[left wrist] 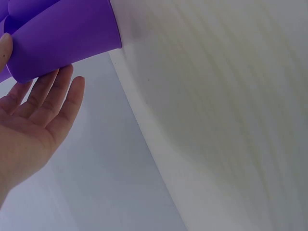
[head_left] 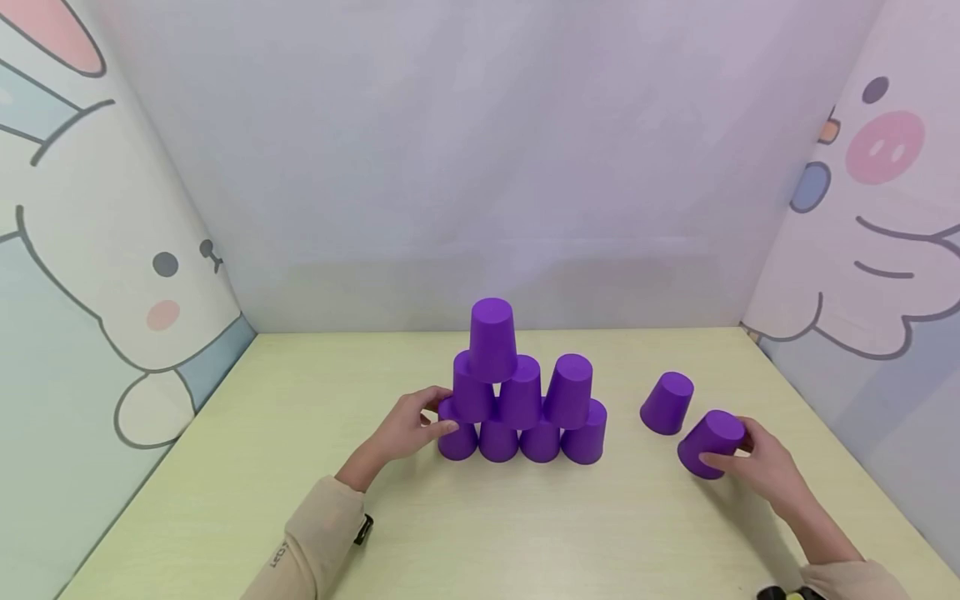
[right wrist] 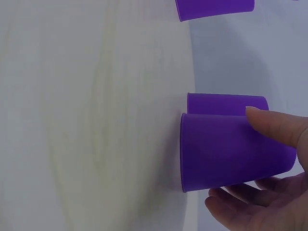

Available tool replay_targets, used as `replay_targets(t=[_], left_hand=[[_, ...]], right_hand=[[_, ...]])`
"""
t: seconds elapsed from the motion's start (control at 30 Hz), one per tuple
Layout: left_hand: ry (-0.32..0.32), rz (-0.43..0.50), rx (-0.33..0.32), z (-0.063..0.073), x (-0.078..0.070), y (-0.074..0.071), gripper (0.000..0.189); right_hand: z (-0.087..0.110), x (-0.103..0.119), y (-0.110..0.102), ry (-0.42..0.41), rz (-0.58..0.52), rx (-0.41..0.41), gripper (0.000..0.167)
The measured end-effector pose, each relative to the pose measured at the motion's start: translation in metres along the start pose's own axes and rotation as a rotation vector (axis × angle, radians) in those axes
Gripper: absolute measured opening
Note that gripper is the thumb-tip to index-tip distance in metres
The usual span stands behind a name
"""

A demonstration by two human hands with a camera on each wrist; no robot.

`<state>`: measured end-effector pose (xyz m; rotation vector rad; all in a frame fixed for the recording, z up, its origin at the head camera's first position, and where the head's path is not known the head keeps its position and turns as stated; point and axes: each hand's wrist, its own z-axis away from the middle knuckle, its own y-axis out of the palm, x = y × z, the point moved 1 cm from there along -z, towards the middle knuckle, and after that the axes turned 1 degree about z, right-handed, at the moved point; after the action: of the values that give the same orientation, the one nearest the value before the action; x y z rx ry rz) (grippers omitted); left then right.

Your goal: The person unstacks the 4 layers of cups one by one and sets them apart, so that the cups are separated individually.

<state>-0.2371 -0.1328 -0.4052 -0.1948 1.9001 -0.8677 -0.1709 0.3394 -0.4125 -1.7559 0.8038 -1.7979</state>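
Observation:
Upside-down purple cups stand stacked at the table's middle: a bottom row of several, a second row of three, and a single top cup. My left hand is at the lower-left cup, thumb in front and fingers behind. In the left wrist view, the fingers of that hand lie loosely extended against a cup. On the right, my right hand grips another upside-down cup between thumb and fingers. The right wrist view shows this cup from the side; whether its rim touches the table is unclear.
One more purple cup stands upside down on the table, just behind the held one. The pale wooden table meets a plain back wall. Side walls with cartoon animals flank it.

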Motion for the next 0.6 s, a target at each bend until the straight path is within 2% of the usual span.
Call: replay_targets(t=[0.27,0.6], left_hand=[[-0.011,0.009,0.005,-0.001,-0.001,-0.001,0.04],[0.0,0.011,-0.003,0.0,0.0,0.0,0.039]], right_hand=[[0.002,0.014,-0.007,-0.066,0.035,-0.116,0.072],[0.005,0.036,-0.015,-0.123,-0.009,-0.206,0.065]])
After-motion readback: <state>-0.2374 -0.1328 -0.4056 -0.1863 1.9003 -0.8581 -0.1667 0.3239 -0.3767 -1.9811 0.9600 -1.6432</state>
